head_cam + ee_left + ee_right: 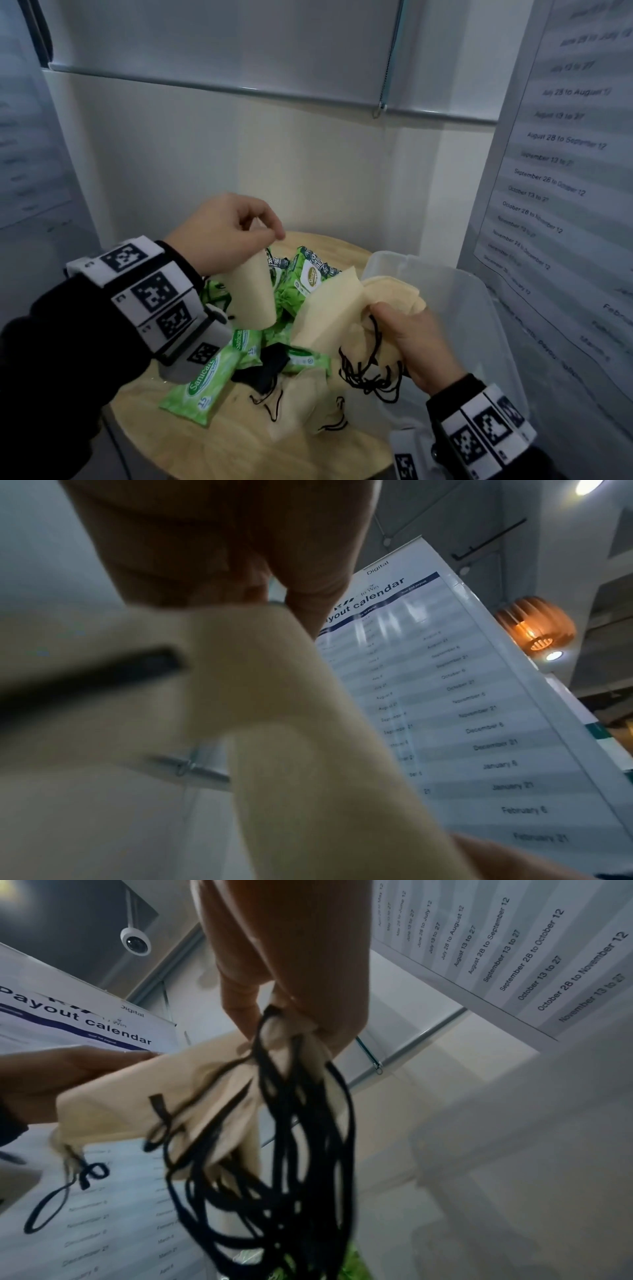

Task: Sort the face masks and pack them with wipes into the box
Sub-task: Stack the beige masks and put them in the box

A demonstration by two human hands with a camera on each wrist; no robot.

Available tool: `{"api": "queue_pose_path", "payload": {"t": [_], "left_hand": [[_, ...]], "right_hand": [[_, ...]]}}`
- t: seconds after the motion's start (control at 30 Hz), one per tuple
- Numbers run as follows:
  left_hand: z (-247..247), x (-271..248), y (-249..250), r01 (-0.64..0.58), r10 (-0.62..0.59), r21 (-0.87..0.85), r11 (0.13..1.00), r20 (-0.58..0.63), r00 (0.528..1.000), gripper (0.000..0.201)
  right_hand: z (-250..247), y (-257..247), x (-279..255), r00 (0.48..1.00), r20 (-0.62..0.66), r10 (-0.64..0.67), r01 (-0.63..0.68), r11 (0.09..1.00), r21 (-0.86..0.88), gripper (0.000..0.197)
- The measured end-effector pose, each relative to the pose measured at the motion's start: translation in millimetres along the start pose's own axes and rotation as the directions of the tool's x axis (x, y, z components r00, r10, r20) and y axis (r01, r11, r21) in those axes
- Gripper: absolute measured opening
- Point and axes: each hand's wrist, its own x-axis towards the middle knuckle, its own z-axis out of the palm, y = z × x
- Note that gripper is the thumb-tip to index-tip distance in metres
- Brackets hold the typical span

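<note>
Cream masks: from the head view, our left hand (226, 229) pinches one cream mask (251, 291) up, likely to add to the mask bundle (346, 308) our right hand (407, 346) grips over the clear box (479, 301), which looks empty. Wipes packs (205, 383) lie on the worktop (239, 445). Left wrist view: fingertips (308, 607) nip its edge. Right wrist view: black ear loops (291, 1150) dangle from that fist.

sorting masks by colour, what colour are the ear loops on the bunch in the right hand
Black ear loops on cream fabric masks; the right wrist view shows them best.
</note>
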Motion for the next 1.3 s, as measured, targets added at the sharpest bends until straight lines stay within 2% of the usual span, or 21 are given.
{"api": "queue_pose_path", "payload": {"t": [0.07, 0.13, 0.23, 0.37, 0.43, 0.53, 0.6, 0.63, 0.67, 0.73, 0.87, 0.97, 1.1, 1.3], "left_hand": [[5, -1, 10, 0.015, -0.020, 0.095, 0.995, 0.058, 0.998, 0.014], [18, -4, 20, -0.002, -0.018, 0.134, 0.991, 0.144, 0.989, 0.012], [49, -11, 29, -0.047, 0.019, 0.116, 0.992, 0.230, 0.973, 0.011], [77, -17, 33, -0.009, 0.005, 0.021, 1.000, 0.181, 0.984, 0.014], [83, -17, 30, 0.043, -0.024, -0.114, 0.993, 0.159, 0.987, 0.017], [80, -20, 29, 0.217, -0.100, -0.419, 0.882, 0.283, 0.954, 0.033], [74, -23, 28, 0.333, -0.111, -0.590, 0.735, 0.380, 0.918, 0.028], [72, -24, 27, 0.353, -0.092, -0.634, 0.688, 0.406, 0.909, 0.022], [71, -26, 24, 0.344, -0.071, -0.652, 0.676, 0.408, 0.910, 0.018], [73, -30, 20, 0.303, -0.050, -0.653, 0.694, 0.376, 0.925, 0.019], [81, -35, 18, 0.221, -0.036, -0.572, 0.790, 0.317, 0.948, 0.023], [83, -36, 14, 0.175, -0.032, -0.535, 0.826, 0.266, 0.963, 0.028], [83, -38, 16, 0.136, -0.048, -0.604, 0.786, 0.160, 0.986, 0.020], [65, -31, 12, 0.119, -0.168, -0.684, 0.720, -0.005, 0.986, 0.002]], "right_hand": [[2, 1, 0, 1.000, -0.013, -0.025, 0.025, 1.000, -0.008, 0.027], [5, 0, -2, 0.999, 0.030, -0.044, 0.044, 0.999, -0.010, 0.026], [14, -2, -6, 0.994, 0.102, -0.030, 0.031, 0.999, -0.007, 0.007], [17, -3, -5, 0.994, 0.107, -0.010, 0.006, 0.999, 0.036, 0.011], [16, -5, -4, 0.995, 0.099, -0.019, 0.015, 0.999, 0.038, 0.010], [13, -4, -1, 0.998, 0.041, -0.046, 0.042, 0.995, 0.094, 0.013], [12, -3, -1, 0.998, 0.024, -0.056, 0.052, 0.988, 0.144, 0.021], [12, -3, -1, 0.998, 0.019, -0.060, 0.057, 0.986, 0.154, 0.025], [12, -3, -2, 0.998, 0.012, -0.062, 0.060, 0.986, 0.157, 0.029], [15, -2, -3, 0.998, -0.011, -0.057, 0.058, 0.986, 0.155, 0.035], [17, -7, -5, 0.998, -0.040, -0.039, 0.045, 0.983, 0.178, 0.036], [16, -13, -4, 0.998, -0.049, -0.045, 0.054, 0.978, 0.202, 0.037], [10, -19, -3, 0.992, -0.063, -0.111, 0.120, 0.978, 0.172, 0.007], [-3, -20, -7, 0.986, -0.077, -0.145, 0.155, 0.976, 0.152, 0.021]]}}
